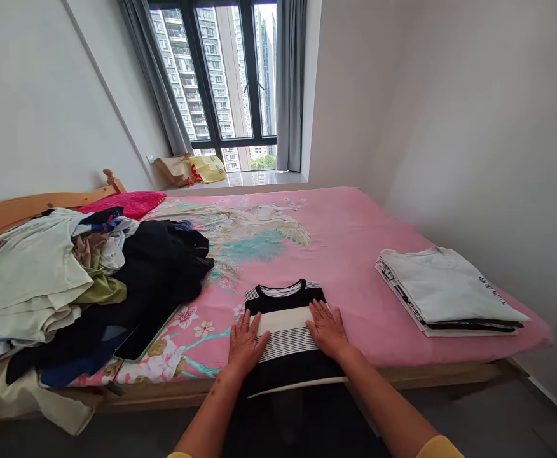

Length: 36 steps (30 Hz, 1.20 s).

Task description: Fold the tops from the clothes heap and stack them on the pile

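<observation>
A black, cream and striped shirt (285,320) lies folded into a narrow shape at the near edge of the bed, its round neckline pointing away from me. My left hand (247,343) rests flat on its left side, fingers spread. On the right side my right hand (328,329) lies flat as well, fingers stretched toward the collar. Neither hand grips the cloth. The shirt's lower end reaches over the bed's front edge toward my lap.
A neat stack of folded shirts (445,286) sits at the bed's right. Loose clothes (35,267) are heaped on the left, with a dark phone (145,336) beside them. Behind are a red pillow (140,202) and, on the windowsill, a yellow bag (208,169) and brown paper bag (173,169).
</observation>
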Available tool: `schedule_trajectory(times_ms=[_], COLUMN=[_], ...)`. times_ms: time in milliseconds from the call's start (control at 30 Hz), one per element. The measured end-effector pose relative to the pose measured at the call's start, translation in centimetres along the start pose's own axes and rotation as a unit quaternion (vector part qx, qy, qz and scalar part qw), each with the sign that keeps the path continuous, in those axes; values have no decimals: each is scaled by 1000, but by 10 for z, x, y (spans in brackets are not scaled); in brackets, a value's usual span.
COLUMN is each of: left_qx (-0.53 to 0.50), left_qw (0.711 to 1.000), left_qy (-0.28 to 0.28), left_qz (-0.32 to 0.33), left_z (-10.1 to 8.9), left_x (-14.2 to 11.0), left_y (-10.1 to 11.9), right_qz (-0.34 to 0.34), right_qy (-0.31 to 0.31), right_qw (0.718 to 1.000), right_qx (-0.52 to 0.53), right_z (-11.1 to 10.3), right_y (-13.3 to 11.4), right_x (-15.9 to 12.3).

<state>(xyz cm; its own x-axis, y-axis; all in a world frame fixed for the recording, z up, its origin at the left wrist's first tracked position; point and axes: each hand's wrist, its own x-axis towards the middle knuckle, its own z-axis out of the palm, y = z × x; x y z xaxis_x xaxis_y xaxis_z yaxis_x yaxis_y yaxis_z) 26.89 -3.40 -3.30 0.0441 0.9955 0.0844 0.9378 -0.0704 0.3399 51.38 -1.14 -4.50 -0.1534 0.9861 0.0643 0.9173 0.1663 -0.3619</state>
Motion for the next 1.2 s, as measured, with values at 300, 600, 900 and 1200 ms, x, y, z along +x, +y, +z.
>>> schedule_trajectory(times_ms=[300, 600, 900, 1200], left_qx=[-171, -333, -96, 56], left_qw=[975, 930, 989, 998], left_qy=[109, 0, 107, -28], left_qz=[-90, -156, -33, -28], left_z=[-1, -15, -1, -3], left_x=[-30, -42, -26, -4], left_y=[-19, -15, -4, 30], right_qz=[82, 144, 9, 122], right_qy=[181, 92, 120, -19], right_qw=[917, 932, 989, 992], right_qx=[345, 320, 86, -35], right_z=[7, -3, -18, 5], right_y=[44, 38, -7, -22], right_x=[-41, -59, -20, 23])
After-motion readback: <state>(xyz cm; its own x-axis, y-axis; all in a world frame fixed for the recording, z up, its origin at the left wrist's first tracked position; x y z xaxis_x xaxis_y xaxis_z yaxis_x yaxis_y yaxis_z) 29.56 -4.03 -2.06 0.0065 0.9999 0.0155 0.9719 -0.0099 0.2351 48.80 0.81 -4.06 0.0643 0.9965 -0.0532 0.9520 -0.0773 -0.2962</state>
